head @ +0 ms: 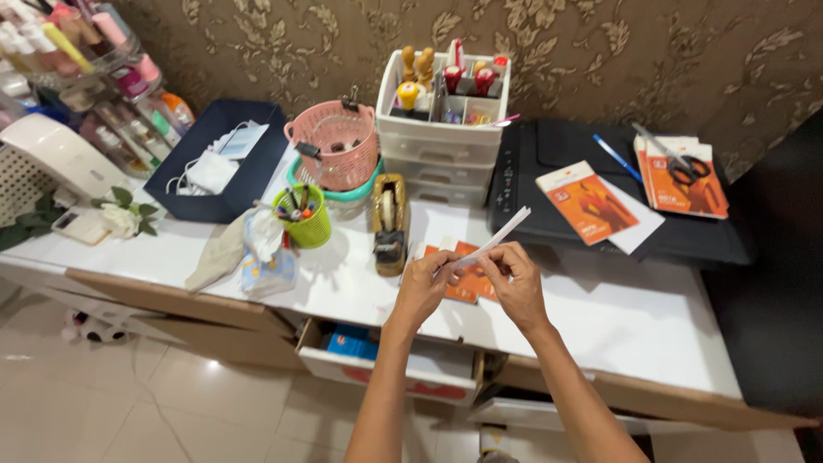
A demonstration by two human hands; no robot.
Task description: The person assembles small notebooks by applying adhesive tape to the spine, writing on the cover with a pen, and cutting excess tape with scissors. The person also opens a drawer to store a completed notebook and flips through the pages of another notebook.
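My left hand (426, 285) and my right hand (514, 279) both pinch a narrow white strip of paper (501, 234) above the white desk (634, 317). The strip angles up and to the right from my fingers. Below my hands lies an orange packet (470, 287) on the desk, partly hidden by them. A tape dispenser (389, 223) stands just left of my left hand.
A black printer (549, 150) at the back right carries an orange booklet (587, 203), a blue pen (617, 158) and scissors (673, 159) on orange packets. A white drawer organiser (441, 129), pink basket (334, 144), green pen cup (304, 216) and navy box (257, 163) line the back. A drawer (386, 356) hangs open below.
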